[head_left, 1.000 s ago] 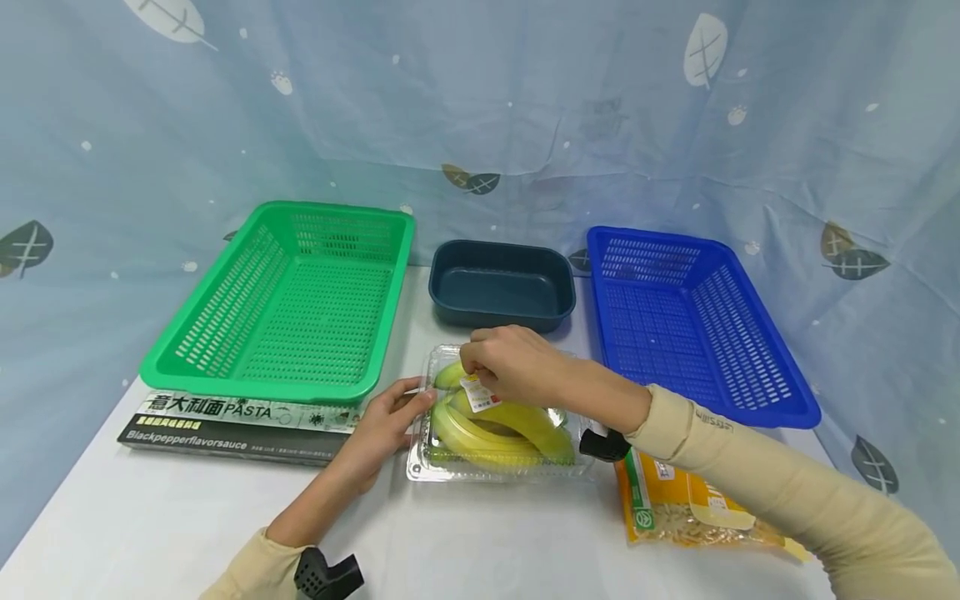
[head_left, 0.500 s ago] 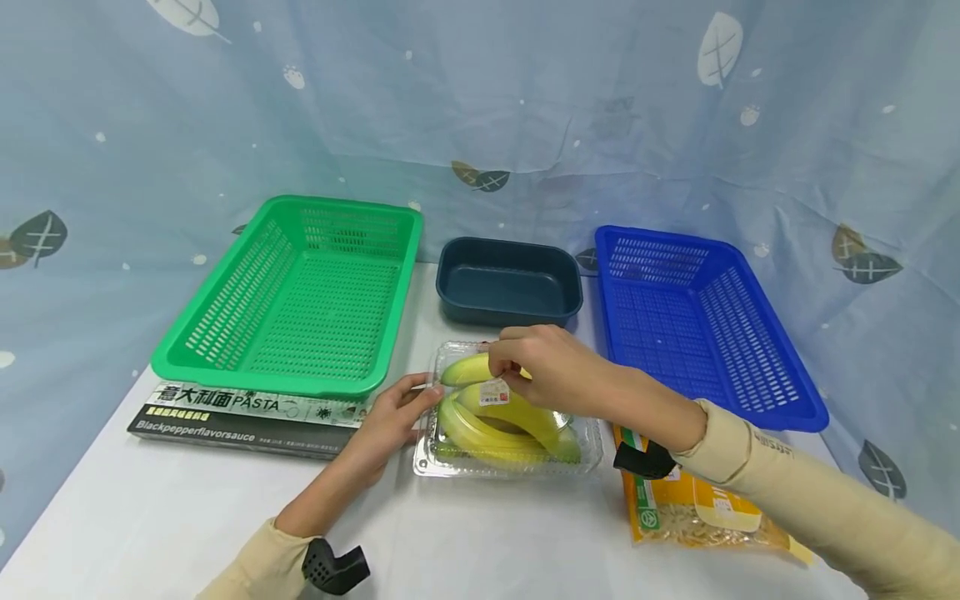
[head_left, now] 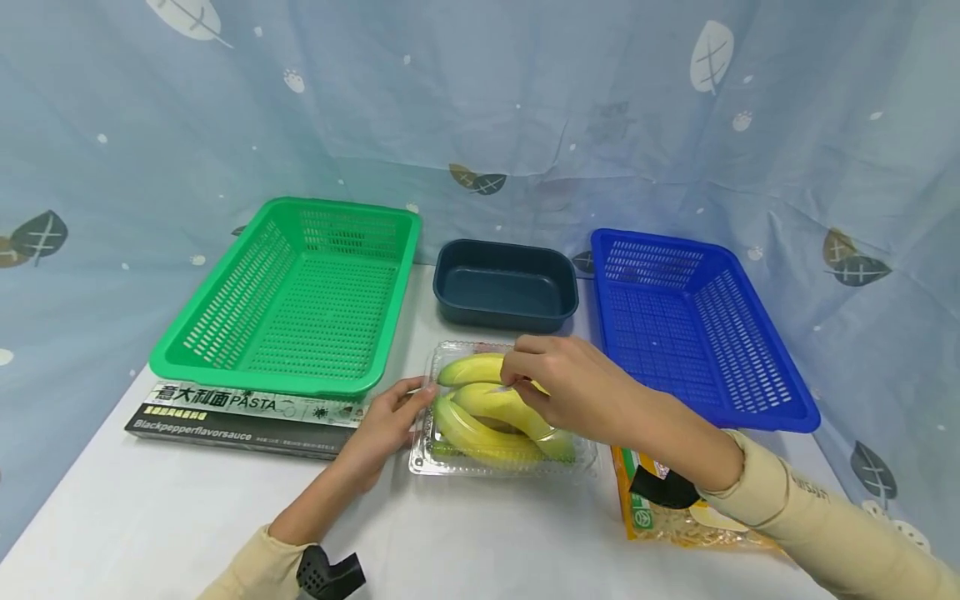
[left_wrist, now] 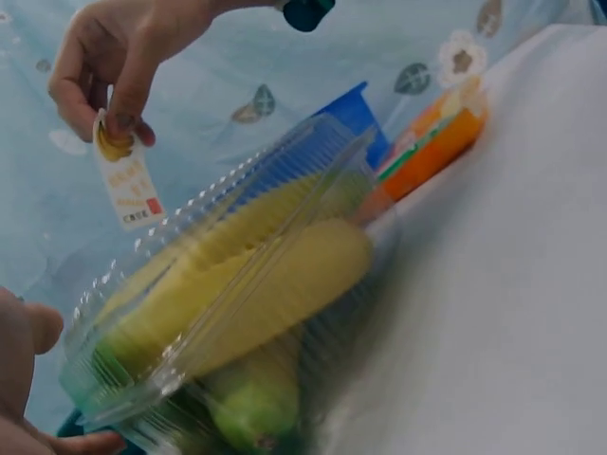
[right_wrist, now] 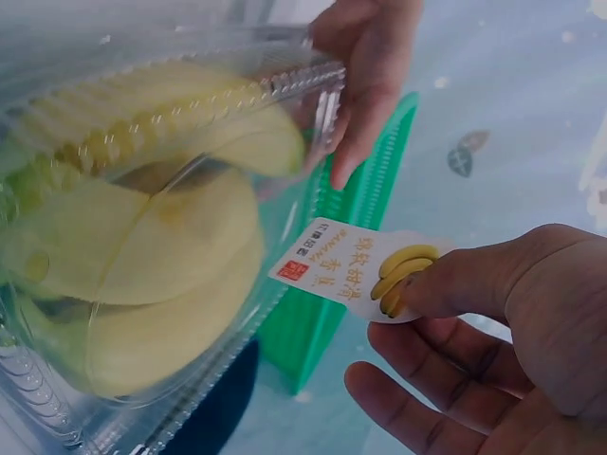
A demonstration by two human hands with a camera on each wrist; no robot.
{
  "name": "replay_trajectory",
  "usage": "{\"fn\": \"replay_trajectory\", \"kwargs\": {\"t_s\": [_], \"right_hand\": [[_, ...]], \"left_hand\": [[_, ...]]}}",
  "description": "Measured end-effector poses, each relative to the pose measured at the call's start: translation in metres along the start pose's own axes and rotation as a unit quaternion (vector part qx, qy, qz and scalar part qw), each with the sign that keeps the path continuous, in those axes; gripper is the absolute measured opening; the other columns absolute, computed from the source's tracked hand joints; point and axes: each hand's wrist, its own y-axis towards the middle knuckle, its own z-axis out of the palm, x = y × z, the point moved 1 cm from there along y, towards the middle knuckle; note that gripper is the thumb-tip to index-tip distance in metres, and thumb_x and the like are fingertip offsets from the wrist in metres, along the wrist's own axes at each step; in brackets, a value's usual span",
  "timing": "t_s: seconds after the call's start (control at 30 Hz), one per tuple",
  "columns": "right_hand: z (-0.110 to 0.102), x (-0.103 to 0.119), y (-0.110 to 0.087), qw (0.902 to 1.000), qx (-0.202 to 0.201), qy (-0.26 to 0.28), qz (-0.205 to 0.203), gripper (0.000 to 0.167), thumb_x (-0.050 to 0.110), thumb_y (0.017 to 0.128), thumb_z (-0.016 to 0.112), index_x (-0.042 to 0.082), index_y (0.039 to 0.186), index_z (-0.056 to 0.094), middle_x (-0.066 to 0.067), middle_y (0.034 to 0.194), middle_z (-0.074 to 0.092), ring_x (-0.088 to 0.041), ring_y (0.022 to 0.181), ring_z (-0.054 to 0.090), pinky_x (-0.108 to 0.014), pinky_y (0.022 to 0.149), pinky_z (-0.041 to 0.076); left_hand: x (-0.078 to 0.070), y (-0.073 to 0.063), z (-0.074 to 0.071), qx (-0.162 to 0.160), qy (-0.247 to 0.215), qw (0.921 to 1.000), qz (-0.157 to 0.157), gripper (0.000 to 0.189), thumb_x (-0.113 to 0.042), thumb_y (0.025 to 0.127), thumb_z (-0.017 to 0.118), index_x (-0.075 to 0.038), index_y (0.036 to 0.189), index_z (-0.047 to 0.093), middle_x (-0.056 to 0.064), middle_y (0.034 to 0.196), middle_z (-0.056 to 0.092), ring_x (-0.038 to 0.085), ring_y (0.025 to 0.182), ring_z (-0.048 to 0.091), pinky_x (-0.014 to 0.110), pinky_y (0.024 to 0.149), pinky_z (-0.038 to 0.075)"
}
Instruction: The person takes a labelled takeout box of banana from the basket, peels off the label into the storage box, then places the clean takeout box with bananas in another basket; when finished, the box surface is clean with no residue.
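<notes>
A clear plastic clamshell box (head_left: 450, 462) of yellow-green bananas (head_left: 487, 442) lies mid-table. The left hand (head_left: 386, 425) touches the box's left side with its fingers fairly straight; part of that hand shows behind the plastic in the right wrist view. Above the lid, the right hand (head_left: 570, 379) pinches a small white label (right_wrist: 356, 265) between thumb and fingers. The label carries a banana picture and orange print. It hangs from the fingertips in the left wrist view, apart from the lid, while in the head view it is nearly edge-on.
At the back left stands a green basket (head_left: 330, 383), its front over a pasta box (head_left: 232, 433). A dark blue tub (head_left: 506, 317) sits behind the bananas, with a blue basket (head_left: 780, 350) to its right. An orange bag (head_left: 667, 521) lies partly under the right forearm.
The right hand has moved rightward across the box, taking the label with it. The label has turned from face-on to nearly edge-on. The left hand has stayed at the box's left side.
</notes>
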Motion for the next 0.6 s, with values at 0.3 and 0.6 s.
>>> {"fn": "replay_trajectory", "kwargs": {"t_s": [0.3,0.6], "right_hand": [[-0.011,0.015,-0.020,0.9988,-0.040,-0.017,-0.021,0.024,-0.008,0.079,0.078,0.011,0.092,0.070,0.002,0.086,0.063,-0.008,0.064,0.054,-0.019,0.056,0.047],[-0.023,0.011,-0.029,0.9971,-0.072,-0.017,-0.018,0.023,-0.006,0.079,0.080,0.010,0.092,0.071,0.002,0.088,0.065,-0.008,0.064,0.058,-0.018,0.056,0.049]], "left_hand": [[-0.019,-0.045,-0.001,-0.004,0.114,0.9913,0.066,0.072,-0.034,0.101,0.061,0.003,0.153,0.028,0.026,0.150,0.041,0.042,0.137,0.041,0.056,0.107,0.040],[-0.062,-0.079,-0.007,-0.021,0.291,0.9409,0.173,0.055,-0.032,0.095,0.070,-0.015,0.144,0.050,0.008,0.147,0.049,0.035,0.126,0.055,0.047,0.094,0.053]]}}
